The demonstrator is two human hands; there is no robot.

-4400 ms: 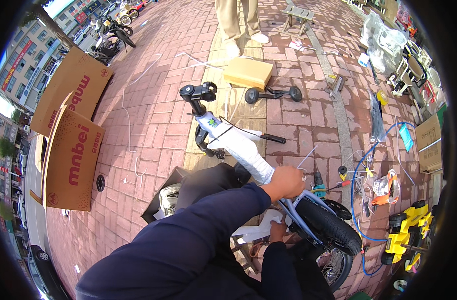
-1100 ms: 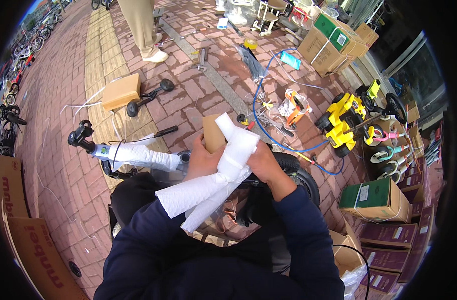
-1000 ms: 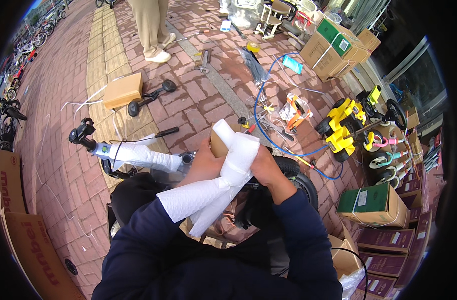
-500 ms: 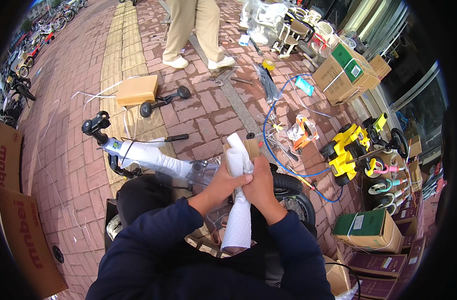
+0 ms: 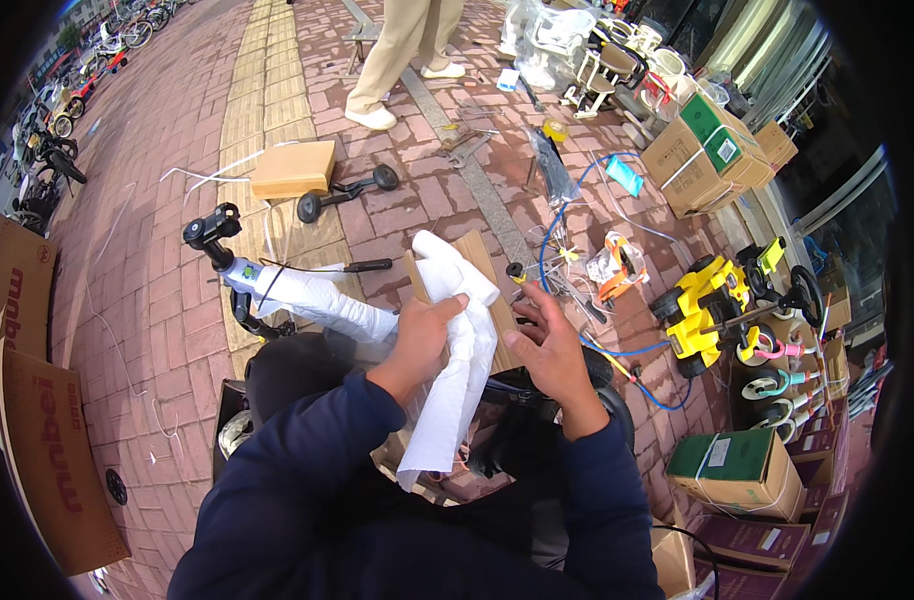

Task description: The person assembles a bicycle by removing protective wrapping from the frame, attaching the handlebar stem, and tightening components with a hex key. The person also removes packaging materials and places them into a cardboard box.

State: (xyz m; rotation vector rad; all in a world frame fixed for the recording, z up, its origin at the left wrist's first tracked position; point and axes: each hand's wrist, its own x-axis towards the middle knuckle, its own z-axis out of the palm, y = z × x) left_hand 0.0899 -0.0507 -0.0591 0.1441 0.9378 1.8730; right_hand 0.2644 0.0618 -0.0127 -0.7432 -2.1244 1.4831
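Observation:
My left hand (image 5: 419, 342) is closed round a bundle of white foam wrap (image 5: 464, 345), its thumb pressed on top. A flat piece of brown cardboard (image 5: 500, 325) lies against the foam; whatever the wrap covers is hidden. Just right of the bundle, my right hand (image 5: 557, 358) is open with fingers apart, its thumb close to the cardboard's edge. To the left, a small bike frame (image 5: 327, 308) is sleeved in white foam, with a black handlebar stem (image 5: 213, 235) at its far end. Part of a black tyre (image 5: 597, 368) shows behind my right hand.
A brown carton (image 5: 293, 170) and a black two-wheeled bar (image 5: 347, 193) lie ahead. Yellow toy vehicles (image 5: 707, 310), a blue hose (image 5: 627, 353) and boxes (image 5: 734, 470) are at right. Large cartons (image 5: 52, 460) stand left. Another person's legs (image 5: 402, 55) are beyond.
My right hand has let go of the foam bundle and opened to its right. The bundle has turned and spread in my left hand, showing more cardboard. The other person's legs have shifted.

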